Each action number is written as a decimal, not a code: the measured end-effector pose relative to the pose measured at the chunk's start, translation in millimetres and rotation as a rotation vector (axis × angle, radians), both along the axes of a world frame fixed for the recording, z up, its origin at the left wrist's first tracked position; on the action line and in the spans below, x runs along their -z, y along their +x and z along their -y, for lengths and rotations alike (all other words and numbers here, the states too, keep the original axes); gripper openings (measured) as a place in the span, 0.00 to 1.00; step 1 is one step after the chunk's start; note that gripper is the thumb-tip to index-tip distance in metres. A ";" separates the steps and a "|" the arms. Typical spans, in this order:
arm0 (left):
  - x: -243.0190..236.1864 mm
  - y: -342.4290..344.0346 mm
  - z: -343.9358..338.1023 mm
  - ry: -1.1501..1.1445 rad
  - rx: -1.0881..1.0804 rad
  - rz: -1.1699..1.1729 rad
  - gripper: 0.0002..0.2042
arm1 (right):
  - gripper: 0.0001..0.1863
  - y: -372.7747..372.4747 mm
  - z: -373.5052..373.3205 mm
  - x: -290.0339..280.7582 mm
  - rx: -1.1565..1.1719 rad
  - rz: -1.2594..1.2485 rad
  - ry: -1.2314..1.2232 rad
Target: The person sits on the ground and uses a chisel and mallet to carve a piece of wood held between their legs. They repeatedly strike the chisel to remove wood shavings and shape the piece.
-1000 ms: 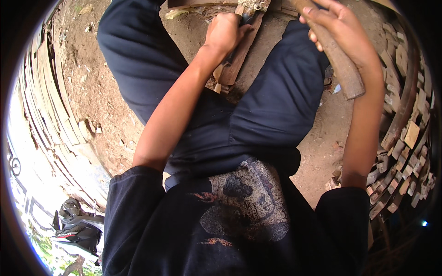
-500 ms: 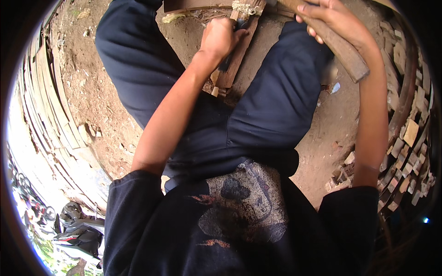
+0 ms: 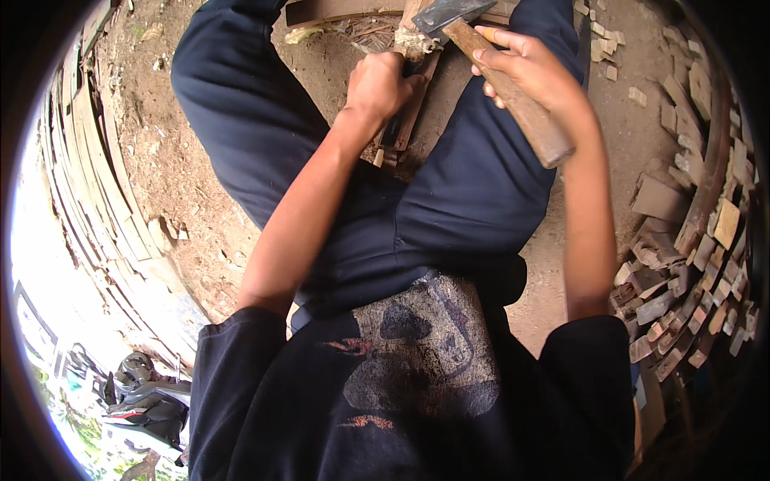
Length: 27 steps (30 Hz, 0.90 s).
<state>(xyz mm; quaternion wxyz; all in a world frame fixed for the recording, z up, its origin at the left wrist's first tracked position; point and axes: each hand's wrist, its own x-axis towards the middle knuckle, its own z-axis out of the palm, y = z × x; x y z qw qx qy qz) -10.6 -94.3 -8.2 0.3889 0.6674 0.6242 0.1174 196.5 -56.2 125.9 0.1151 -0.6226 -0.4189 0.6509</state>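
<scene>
My left hand (image 3: 375, 86) is closed around a chisel (image 3: 392, 131) between my legs. Its dark blade shows below the fist, and its frayed, pale top end (image 3: 412, 42) sticks out above. Under and beside it lies a narrow wooden piece (image 3: 415, 108), partly covered by the hand. My right hand (image 3: 525, 68) grips the wooden handle of a hammer (image 3: 525, 120). The dark metal hammer head (image 3: 453, 11) is just above and right of the chisel's frayed end; whether they touch I cannot tell.
A curved wooden plank (image 3: 345, 10) lies at the far side. Cut wood blocks (image 3: 710, 264) are heaped on the right, with loose offcuts (image 3: 605, 48) nearby. Long boards (image 3: 88, 152) line the left, and a parked motorbike (image 3: 148, 405) stands at the lower left.
My right hand has brought the hammer left and downward in the picture, so its head now shows beside the chisel's top. The left hand keeps its grip, shifted slightly; the view has turned a little.
</scene>
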 end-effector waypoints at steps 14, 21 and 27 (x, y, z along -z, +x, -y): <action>1.7 9.1 4.6 0.103 -0.042 -0.162 0.27 | 0.27 22.3 63.6 67.8 0.489 -0.594 -0.057; -0.2 -23.3 -26.0 0.036 -0.255 0.262 0.22 | 0.33 29.0 60.8 82.8 0.450 -0.602 -0.043; -16.0 -20.0 -48.6 0.082 -0.218 0.467 0.22 | 0.34 26.6 64.4 76.5 0.473 -0.527 -0.022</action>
